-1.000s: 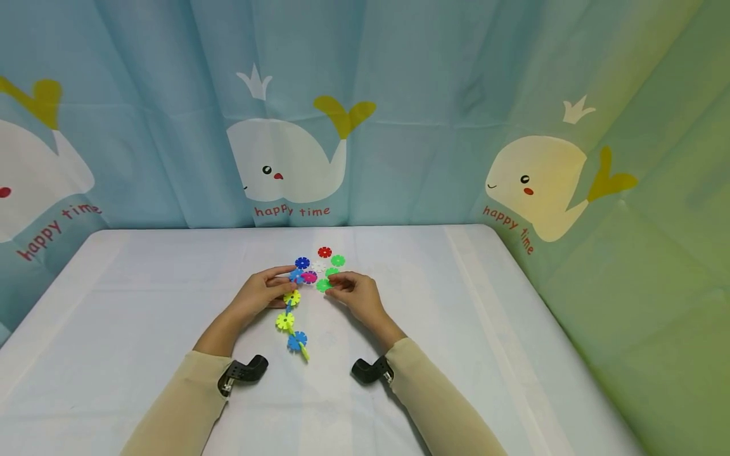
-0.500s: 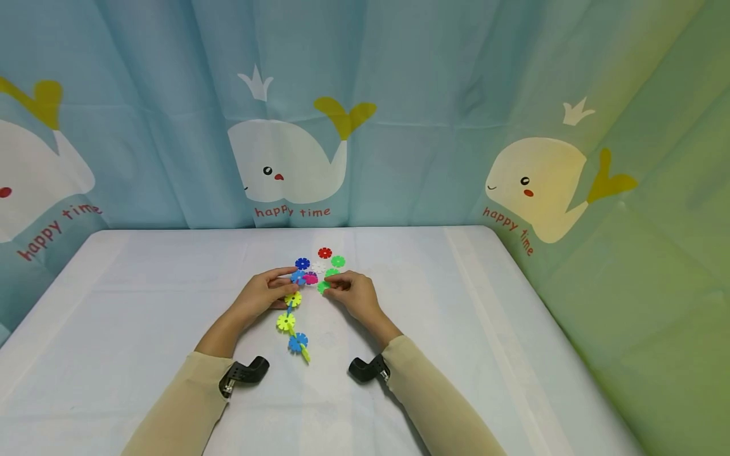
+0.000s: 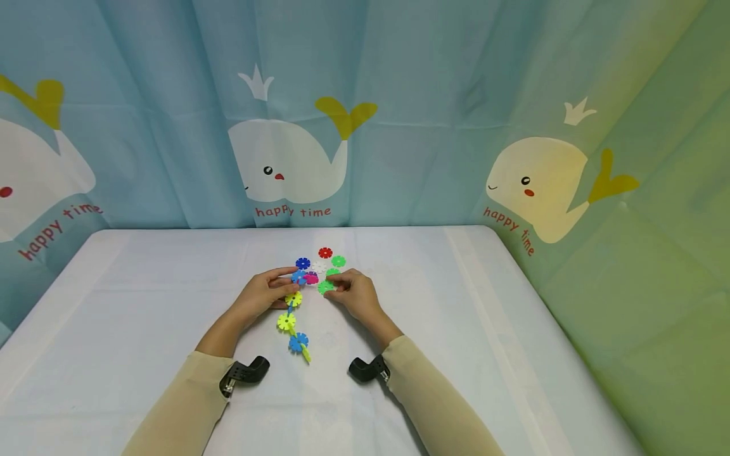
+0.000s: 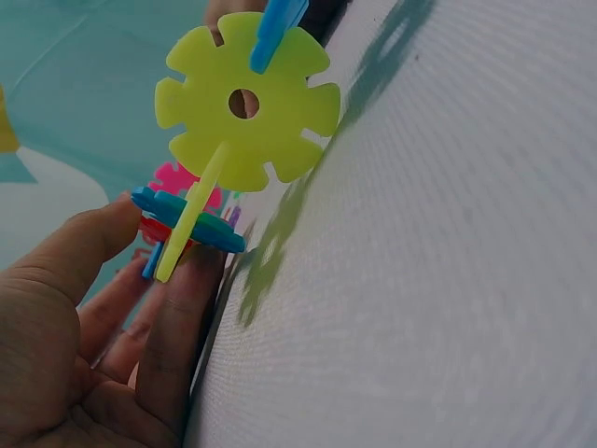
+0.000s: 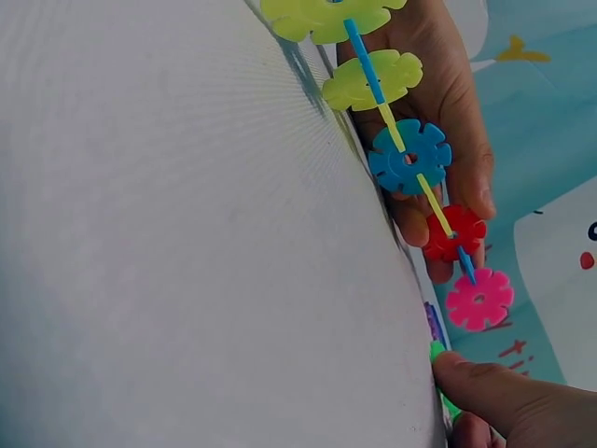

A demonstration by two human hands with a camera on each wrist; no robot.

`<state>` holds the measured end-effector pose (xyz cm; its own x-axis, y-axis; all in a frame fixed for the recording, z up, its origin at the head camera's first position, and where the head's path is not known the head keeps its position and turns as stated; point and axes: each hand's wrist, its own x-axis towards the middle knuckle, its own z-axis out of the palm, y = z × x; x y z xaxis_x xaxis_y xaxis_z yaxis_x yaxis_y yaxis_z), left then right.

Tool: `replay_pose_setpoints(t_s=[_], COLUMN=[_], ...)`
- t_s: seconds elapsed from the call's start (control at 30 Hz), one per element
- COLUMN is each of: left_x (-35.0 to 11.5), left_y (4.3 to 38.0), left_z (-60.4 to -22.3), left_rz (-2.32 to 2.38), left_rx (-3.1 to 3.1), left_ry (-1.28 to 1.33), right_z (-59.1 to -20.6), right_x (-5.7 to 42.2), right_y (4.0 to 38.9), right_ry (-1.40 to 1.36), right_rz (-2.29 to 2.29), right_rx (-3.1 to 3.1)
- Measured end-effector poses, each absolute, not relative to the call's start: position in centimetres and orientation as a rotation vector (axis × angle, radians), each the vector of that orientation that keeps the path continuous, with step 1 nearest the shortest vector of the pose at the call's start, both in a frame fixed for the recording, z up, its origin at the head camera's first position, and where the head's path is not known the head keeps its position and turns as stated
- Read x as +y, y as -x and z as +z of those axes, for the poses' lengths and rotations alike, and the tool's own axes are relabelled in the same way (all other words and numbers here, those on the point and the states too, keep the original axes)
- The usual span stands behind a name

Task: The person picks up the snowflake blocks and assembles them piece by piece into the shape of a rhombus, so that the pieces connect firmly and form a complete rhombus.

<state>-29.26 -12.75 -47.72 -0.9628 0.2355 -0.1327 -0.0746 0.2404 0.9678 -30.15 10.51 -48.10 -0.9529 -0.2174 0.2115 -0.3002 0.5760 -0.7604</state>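
Observation:
My left hand [image 3: 263, 294] grips a chain of interlocked plastic snowflake discs near its far end. Yellow discs [image 3: 286, 321] and a blue disc [image 3: 298, 342] trail toward me from that hand. In the right wrist view, a red disc [image 5: 454, 233] sits by the left fingers, and a pink disc [image 5: 479, 300] forms the chain's far tip. The left wrist view shows a yellow disc [image 4: 280, 103] large, close above the cloth. Across from the chain, my right hand [image 3: 356, 294] pinches a green snowflake disc [image 3: 325, 287] between thumb and fingers, apart from the pink one.
Loose discs lie beyond the hands on the white tabletop [image 3: 433, 329]: a red one [image 3: 325, 253], a dark blue one [image 3: 303, 263], a white one [image 3: 319, 267] and green ones [image 3: 338, 261]. A curtain [image 3: 422, 171] with whale prints hangs behind the far edge.
Over the last second my right hand has shifted slightly left with the green disc in its pinch. The left hand and the chain stay almost where they were.

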Motion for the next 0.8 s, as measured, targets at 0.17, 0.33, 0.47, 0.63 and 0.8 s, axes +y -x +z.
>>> replay_pose_setpoints(t_s=[0.17,0.33,0.47,0.63,0.8], left_x=[-12.71,-12.72,-12.68,-12.73,-12.76], left_y=[29.15,29.19,29.31,29.38,29.39], left_z=[-47.55,-47.57,-47.61,-47.61,-47.58], left_rz=[1.784,1.777,1.772,1.773,1.773], left_rx=[2.267,2.275,2.269,2.246,2.234], left_ry=[-0.150,-0.158,-0.155,-0.121,-0.120], right_z=[-48.09,-48.04,-48.15,-48.20,-48.05], right_x=[10.57,10.63,10.65,10.67,10.67], right_y=[30.12,30.13,30.10,29.87,29.60], right_ry=[-0.448,-0.460,-0.448,-0.448,-0.480], right_rz=[1.340,1.359,1.384,1.442,1.446], right_rx=[-2.711,-2.703,-2.693,-2.655,-2.615])
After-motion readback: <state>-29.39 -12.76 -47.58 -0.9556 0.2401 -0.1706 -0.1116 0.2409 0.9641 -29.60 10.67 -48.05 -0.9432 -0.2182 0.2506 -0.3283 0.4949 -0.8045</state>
